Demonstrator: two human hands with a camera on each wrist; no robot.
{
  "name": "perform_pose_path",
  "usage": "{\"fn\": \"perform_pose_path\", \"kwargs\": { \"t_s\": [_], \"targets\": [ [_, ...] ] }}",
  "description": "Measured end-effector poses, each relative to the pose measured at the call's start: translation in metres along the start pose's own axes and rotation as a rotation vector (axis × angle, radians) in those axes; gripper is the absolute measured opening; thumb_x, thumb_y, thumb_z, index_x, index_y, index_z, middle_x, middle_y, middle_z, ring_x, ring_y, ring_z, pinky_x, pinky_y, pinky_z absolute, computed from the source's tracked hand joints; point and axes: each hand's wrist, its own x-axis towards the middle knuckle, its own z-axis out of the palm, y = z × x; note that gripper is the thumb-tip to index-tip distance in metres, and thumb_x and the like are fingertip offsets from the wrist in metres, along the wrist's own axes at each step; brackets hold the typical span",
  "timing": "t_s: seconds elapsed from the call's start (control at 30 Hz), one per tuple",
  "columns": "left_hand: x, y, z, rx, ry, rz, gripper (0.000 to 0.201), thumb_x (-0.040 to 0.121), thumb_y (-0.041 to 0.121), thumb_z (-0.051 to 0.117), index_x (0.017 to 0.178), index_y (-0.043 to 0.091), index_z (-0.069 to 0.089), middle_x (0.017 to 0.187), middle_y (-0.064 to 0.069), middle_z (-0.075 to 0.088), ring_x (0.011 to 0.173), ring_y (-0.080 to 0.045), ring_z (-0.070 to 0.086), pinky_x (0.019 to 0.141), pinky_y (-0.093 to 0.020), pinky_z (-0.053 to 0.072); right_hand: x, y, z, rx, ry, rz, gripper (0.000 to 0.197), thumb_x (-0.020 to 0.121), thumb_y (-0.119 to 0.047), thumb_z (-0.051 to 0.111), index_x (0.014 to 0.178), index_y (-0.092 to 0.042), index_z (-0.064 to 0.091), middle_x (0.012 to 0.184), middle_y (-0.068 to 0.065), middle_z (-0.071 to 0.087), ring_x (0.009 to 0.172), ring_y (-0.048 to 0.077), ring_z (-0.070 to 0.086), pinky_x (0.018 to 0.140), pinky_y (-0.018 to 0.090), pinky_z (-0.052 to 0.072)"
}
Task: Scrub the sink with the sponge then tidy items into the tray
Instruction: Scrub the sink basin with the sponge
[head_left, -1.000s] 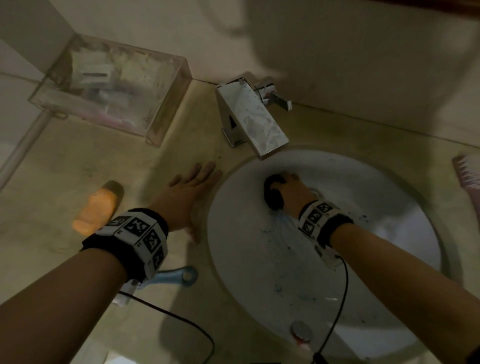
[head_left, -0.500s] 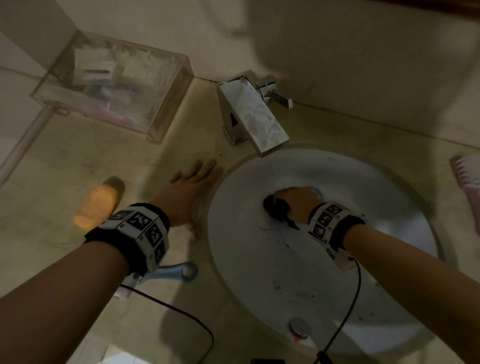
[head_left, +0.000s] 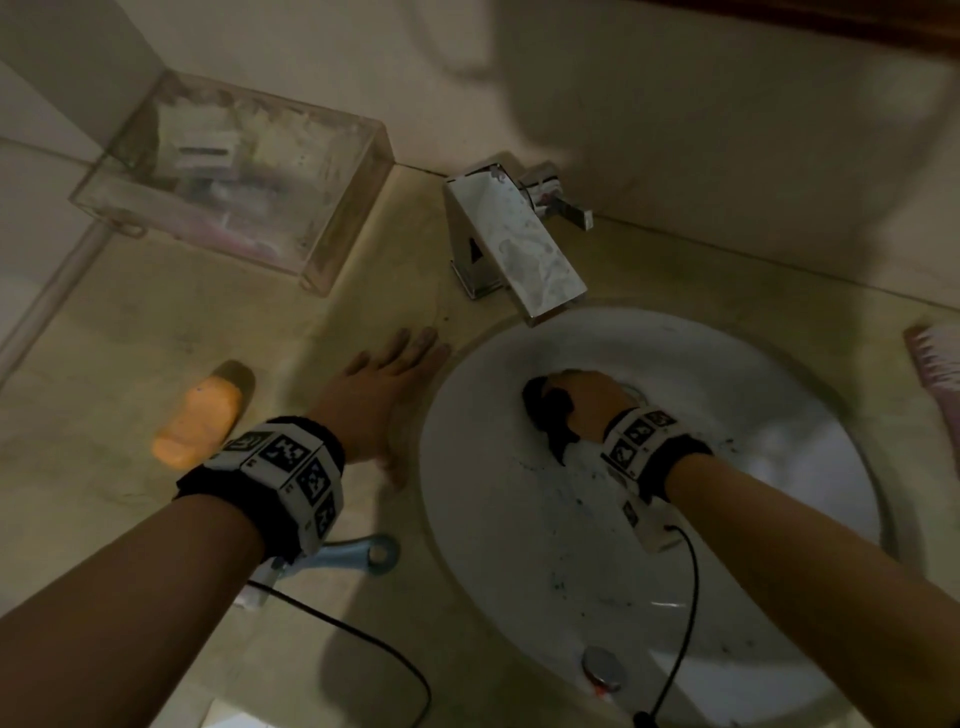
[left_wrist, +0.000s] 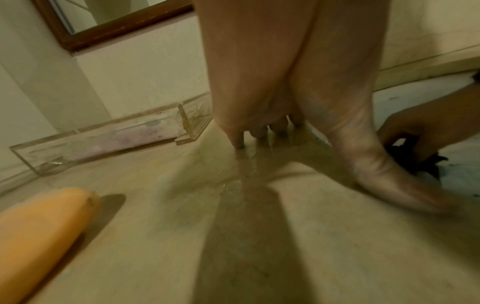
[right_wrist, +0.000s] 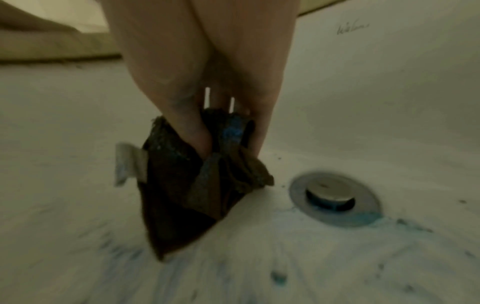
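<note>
At the near edge of the desk (head_left: 130, 519) a blue handle with a ring end (head_left: 358, 556) lies partly under the left wrist. The left hand (head_left: 374, 405) lies flat on the desk just beside the rim of the sink (head_left: 545, 571), its fingers (left_wrist: 239, 131) straight and spread, holding nothing. To its left rests an orange soap bar (head_left: 200, 423), apart from the hand.

Inside the white sink, the right hand (head_left: 592, 405) presses the sponge (right_wrist: 192, 181) against the basin; its fingers (right_wrist: 182, 107) curl round the dark, crumpled sponge and grip it. Blue streaks and specks mark the basin around it. In the right wrist view the metal drain (right_wrist: 335, 197) sits just beside the sponge, with blue residue at its edge.

Farther back, the chrome tap (head_left: 514, 244) reaches over the sink's far rim. Left of the tap, at the wall, stands the clear tray (head_left: 332, 228), well apart from both hands; the items inside it are too blurred to tell. A pink brush (head_left: 935, 358) shows at the right edge.
</note>
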Motion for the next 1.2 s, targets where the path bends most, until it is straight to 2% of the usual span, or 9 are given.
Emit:
{"fn": "perform_pose_path", "kwargs": {
  "t_s": [0.13,0.33,0.4,0.53,0.73,0.9,1.03,1.13,1.2],
  "targets": [
    [-0.001,0.000,0.000,0.007,0.003,0.008,0.147,0.048,0.046,0.089,0.149,0.029,-0.017,0.158,0.010,-0.024,0.148,-0.019,-0.017,0.121,-0.048,0.003,-0.023,-0.007,0.020,-0.048,-0.059,-0.083,0.034,0.092,-0.008,0.049,0.125,-0.005,0.058,0.133,0.016,0.056,0.124,0.030,0.051,0.106,0.032,0.035],
    [-0.001,0.000,-0.001,0.020,-0.001,0.003,0.149,0.047,0.046,0.089,0.149,0.028,-0.017,0.158,0.009,-0.024,0.148,-0.018,-0.017,0.121,-0.047,0.004,-0.058,-0.010,0.029,-0.080,-0.341,-0.162,0.029,0.090,-0.002,0.050,0.113,0.002,0.066,0.120,0.021,0.065,0.111,0.032,0.060,0.090,0.026,0.042],
    [-0.002,0.001,-0.001,0.020,0.003,0.004,0.149,0.047,0.045,0.090,0.149,0.027,-0.017,0.158,0.009,-0.024,0.148,-0.018,-0.016,0.121,-0.048,0.005,-0.052,-0.005,0.016,-0.014,-0.242,-0.134,0.030,0.090,0.000,0.050,0.115,0.001,0.065,0.121,0.020,0.065,0.113,0.032,0.060,0.091,0.024,0.041],
    [-0.002,0.001,-0.001,0.025,0.006,0.003,0.149,0.047,0.045,0.090,0.149,0.028,-0.018,0.158,0.008,-0.024,0.148,-0.018,-0.017,0.121,-0.047,0.005,-0.025,-0.002,0.005,0.040,0.010,-0.087,0.035,0.091,-0.003,0.051,0.126,-0.005,0.057,0.134,0.015,0.056,0.126,0.030,0.051,0.106,0.033,0.036],
    [0.000,0.000,-0.001,0.020,0.000,0.011,0.149,0.047,0.047,0.089,0.148,0.029,-0.019,0.158,0.009,-0.024,0.148,-0.018,-0.018,0.121,-0.047,0.003,-0.021,-0.016,0.026,-0.096,-0.101,-0.135,0.036,0.090,-0.007,0.052,0.126,-0.003,0.056,0.133,0.017,0.055,0.123,0.031,0.051,0.103,0.035,0.039],
    [0.002,-0.002,0.000,0.001,-0.005,0.020,0.151,0.046,0.048,0.089,0.146,0.030,-0.022,0.157,0.011,-0.027,0.147,-0.018,-0.019,0.121,-0.048,0.002,-0.061,-0.014,0.051,-0.106,-0.243,-0.193,0.027,0.089,-0.009,0.054,0.111,0.002,0.064,0.121,0.021,0.063,0.112,0.032,0.059,0.098,0.035,0.043],
    [-0.002,0.003,-0.004,0.001,-0.029,0.011,0.151,0.045,0.045,0.090,0.149,0.027,-0.019,0.157,0.010,-0.026,0.148,-0.019,-0.019,0.121,-0.049,0.003,-0.086,-0.012,0.059,-0.101,-0.344,-0.171,0.027,0.091,-0.006,0.049,0.114,0.003,0.061,0.121,0.024,0.062,0.113,0.034,0.058,0.100,0.039,0.043],
    [-0.005,0.009,-0.011,0.002,-0.042,-0.017,0.145,0.052,0.043,0.089,0.150,0.023,-0.017,0.158,0.005,-0.024,0.149,-0.022,-0.014,0.123,-0.048,0.008,-0.098,-0.015,0.043,-0.042,-0.315,-0.116,0.027,0.092,-0.002,0.047,0.116,0.002,0.060,0.122,0.023,0.062,0.113,0.033,0.057,0.098,0.038,0.043],
    [-0.007,0.020,-0.017,0.032,-0.019,-0.022,0.130,0.064,0.042,0.083,0.152,0.019,-0.011,0.160,0.000,-0.018,0.150,-0.024,-0.004,0.123,-0.041,0.014,-0.107,-0.012,0.026,0.058,-0.183,-0.062,0.028,0.090,-0.001,0.048,0.116,-0.002,0.060,0.121,0.020,0.062,0.113,0.031,0.058,0.099,0.039,0.045]
  ]
}}
